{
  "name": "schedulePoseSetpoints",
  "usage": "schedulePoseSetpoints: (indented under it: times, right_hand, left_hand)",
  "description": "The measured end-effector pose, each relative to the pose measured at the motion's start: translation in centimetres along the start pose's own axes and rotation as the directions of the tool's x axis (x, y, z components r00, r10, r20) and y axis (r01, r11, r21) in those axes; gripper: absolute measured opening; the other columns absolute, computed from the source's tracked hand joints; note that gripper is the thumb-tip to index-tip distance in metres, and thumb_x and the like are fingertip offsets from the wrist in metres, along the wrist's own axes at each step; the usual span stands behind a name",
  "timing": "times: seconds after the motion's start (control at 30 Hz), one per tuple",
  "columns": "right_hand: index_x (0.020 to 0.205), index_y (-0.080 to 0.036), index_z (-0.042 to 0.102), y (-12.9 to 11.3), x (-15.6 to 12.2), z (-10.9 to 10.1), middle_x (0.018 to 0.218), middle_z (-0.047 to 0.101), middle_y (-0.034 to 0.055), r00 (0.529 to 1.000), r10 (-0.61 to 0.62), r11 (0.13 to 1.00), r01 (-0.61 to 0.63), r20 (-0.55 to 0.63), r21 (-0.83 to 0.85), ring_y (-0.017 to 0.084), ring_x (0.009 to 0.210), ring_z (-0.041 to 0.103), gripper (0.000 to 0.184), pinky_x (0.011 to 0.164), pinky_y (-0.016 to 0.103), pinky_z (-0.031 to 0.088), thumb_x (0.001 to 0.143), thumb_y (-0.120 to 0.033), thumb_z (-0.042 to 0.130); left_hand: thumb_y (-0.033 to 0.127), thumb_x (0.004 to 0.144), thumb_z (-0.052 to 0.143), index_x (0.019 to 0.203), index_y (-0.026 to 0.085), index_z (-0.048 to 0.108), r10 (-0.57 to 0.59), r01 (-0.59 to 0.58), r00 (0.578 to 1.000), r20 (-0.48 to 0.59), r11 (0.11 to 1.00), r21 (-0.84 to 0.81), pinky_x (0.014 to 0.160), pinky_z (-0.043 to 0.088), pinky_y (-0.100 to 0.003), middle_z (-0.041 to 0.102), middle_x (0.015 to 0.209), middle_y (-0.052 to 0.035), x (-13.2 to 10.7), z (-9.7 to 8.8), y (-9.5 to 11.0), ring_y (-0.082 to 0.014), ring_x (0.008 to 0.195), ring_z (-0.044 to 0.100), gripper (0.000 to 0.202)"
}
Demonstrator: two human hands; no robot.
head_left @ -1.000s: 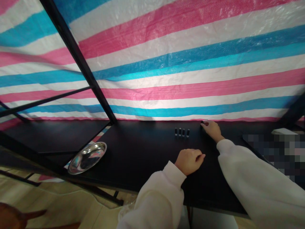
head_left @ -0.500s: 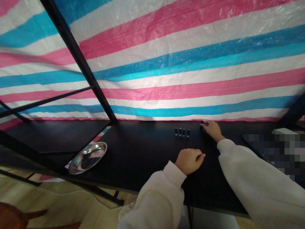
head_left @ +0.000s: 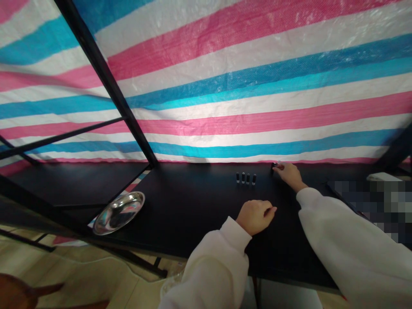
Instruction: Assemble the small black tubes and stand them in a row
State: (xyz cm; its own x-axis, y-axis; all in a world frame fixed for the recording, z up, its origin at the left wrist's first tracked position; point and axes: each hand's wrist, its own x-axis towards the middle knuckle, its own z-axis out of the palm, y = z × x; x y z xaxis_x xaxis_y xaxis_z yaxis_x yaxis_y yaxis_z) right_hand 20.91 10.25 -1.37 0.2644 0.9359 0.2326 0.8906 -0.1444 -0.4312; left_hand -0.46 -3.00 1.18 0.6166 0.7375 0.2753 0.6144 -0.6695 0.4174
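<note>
My right hand (head_left: pixel 289 174) reaches to the back of the black table (head_left: pixel 193 210), its fingers pinched on a small dark cylinder (head_left: pixel 273 165) near the striped tarp. Just left of it, several small dark cylinders (head_left: pixel 246 178) stand upright in a short row. My left hand (head_left: pixel 255 216) rests on the table nearer to me, fingers curled into a loose fist; nothing shows in it. Both arms wear white sleeves.
A shiny metal dish (head_left: pixel 118 212) lies at the table's left front corner. A black metal frame post (head_left: pixel 106 81) slants up from the table's back left. A pink, blue and white striped tarp (head_left: pixel 244 86) hangs behind. A white object (head_left: pixel 381 176) sits far right.
My right hand has lifted slightly and shifted a little right with the small cylinder. My left hand stays where it was.
</note>
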Motion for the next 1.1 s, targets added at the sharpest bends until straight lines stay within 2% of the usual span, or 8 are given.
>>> schedulePoseSetpoints:
  times: [0.27,0.57,0.8,1.1]
  right_hand:
    - [0.085,-0.016,0.067,1.6,0.3,-0.3,0.086,0.068,0.0098,0.997,0.012,0.999,-0.008,0.07,-0.053,0.023,0.082,0.063,0.024,0.066,0.028,0.043,0.075,-0.034,0.055]
    - [0.083,-0.015,0.069,1.5,0.9,0.2,0.089,0.069,0.0094,0.995,0.006,0.996,0.004,0.103,-0.095,0.024,0.086,0.063,0.019,0.071,0.027,0.044,0.07,-0.025,0.059]
    - [0.079,-0.016,0.07,1.7,0.8,0.6,0.081,0.069,0.0087,0.997,0.01,0.998,-0.006,0.075,-0.059,0.024,0.082,0.064,0.02,0.067,0.027,0.044,0.07,-0.03,0.059]
    - [0.081,-0.018,0.07,1.4,0.7,0.4,0.084,0.069,0.0084,0.995,0.04,0.997,-0.034,0.09,-0.064,0.024,0.083,0.063,0.022,0.066,0.027,0.044,0.069,-0.033,0.06]
  left_hand:
    - [0.033,0.087,0.039,0.066,0.016,0.057,0.004,-0.004,1.0,0.0,1.0,-0.026,0.057,0.036,-0.022,0.057,0.062,-0.0016,0.0,-0.1,0.0,-0.0112,0.058,0.053,0.033]
    - [0.034,0.087,0.039,0.065,0.015,0.056,0.011,-0.011,1.0,-0.014,0.999,-0.03,0.056,0.035,-0.022,0.057,0.061,-0.001,-0.1,0.1,-0.1,-0.0109,0.058,0.053,0.033]
    - [0.034,0.086,0.039,0.066,0.016,0.056,-0.001,0.001,1.0,0.006,1.0,-0.023,0.057,0.035,-0.021,0.056,0.061,-0.0014,-0.1,0.0,-0.1,-0.0106,0.058,0.052,0.033]
    - [0.034,0.086,0.038,0.065,0.016,0.055,0.003,-0.003,1.0,-0.017,1.0,-0.006,0.055,0.032,-0.021,0.056,0.061,-0.0008,-0.1,0.0,0.0,-0.0099,0.056,0.05,0.033]
